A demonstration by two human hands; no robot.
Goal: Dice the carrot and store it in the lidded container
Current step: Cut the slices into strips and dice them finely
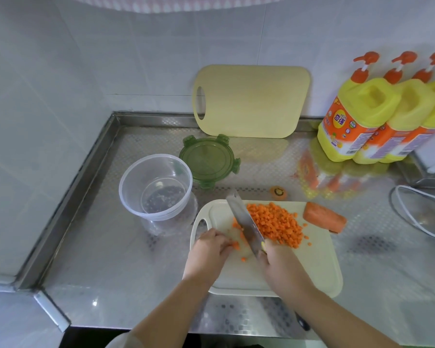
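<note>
Head view: my right hand (279,262) grips the knife (245,223), blade pointing away-left across the cutting board (319,267), while my curled left hand (209,249) pins carrot bits (235,245) beside the diced pile (276,223).

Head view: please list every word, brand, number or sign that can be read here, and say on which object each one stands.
"奇强": large white characters in the red oval on the label of the nearest yellow detergent bottle.
Small print on that same label: too small and blurred to read.
Labels of the two bottles behind it: turned away and blurred, not readable.
No text shows on the cutting boards, the container, the lid or the knife.
</note>
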